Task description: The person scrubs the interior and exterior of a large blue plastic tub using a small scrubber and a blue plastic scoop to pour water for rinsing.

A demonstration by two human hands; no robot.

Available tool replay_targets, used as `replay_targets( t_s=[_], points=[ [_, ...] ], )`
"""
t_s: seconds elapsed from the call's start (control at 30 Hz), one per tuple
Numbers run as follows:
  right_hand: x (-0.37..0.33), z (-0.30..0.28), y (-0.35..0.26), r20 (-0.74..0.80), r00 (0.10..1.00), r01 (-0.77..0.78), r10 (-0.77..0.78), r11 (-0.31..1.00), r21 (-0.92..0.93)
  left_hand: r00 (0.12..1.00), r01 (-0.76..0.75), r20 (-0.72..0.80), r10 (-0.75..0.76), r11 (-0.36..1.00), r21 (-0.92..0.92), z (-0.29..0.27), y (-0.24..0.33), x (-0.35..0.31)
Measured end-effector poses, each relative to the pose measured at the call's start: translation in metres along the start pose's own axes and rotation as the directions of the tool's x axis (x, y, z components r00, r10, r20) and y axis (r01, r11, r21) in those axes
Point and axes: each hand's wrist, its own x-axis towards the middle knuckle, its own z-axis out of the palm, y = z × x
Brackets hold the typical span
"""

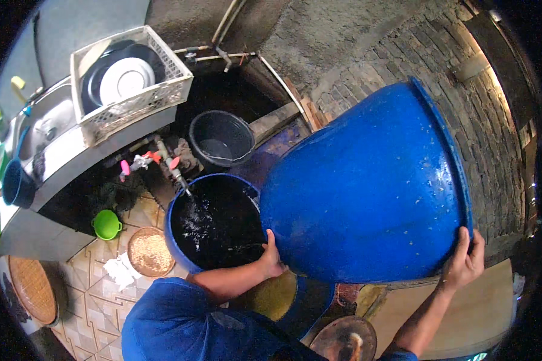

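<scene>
A large blue plastic barrel (pixel 355 192) lies tilted on its side in front of me, its wide rim toward the right and its narrower end toward the left. My right hand (pixel 464 262) is closed over the lower part of the rim. At the narrow end my left hand (pixel 272 259) grips the lower edge, thumb up, its other fingers partly hidden. Just left of that hand stands a blue drum (pixel 170 231) with dark water, and a tap (pixel 183 182) runs into it. The inside of the tilted barrel is out of sight.
A black bucket (pixel 221 137) stands behind the drum. Woven trays (pixel 33 289) and a green basket (pixel 107 225) are on the tiled floor at left. A white dish crate (pixel 132 108) sits by the sink (pixel 57 117). A brick wall (pixel 482 156) rises at right.
</scene>
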Motion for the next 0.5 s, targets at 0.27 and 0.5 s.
replay_targets(
  t_s=[0.27, 0.5],
  points=[
    [0.015, 0.122, 0.000, 0.125, 0.975, 0.201, -0.183, 0.968, -0.151, 0.997, 0.068, -0.044, -0.069, 0.997, -0.025, 0.043, 0.035, 0.083],
    [0.006, 0.223, 0.013, 0.261, 0.963, 0.090, -0.063, 0.991, -0.094, 0.961, 0.013, -0.274, -0.051, 0.990, -0.138, 0.042, 0.072, 0.145]
  ],
)
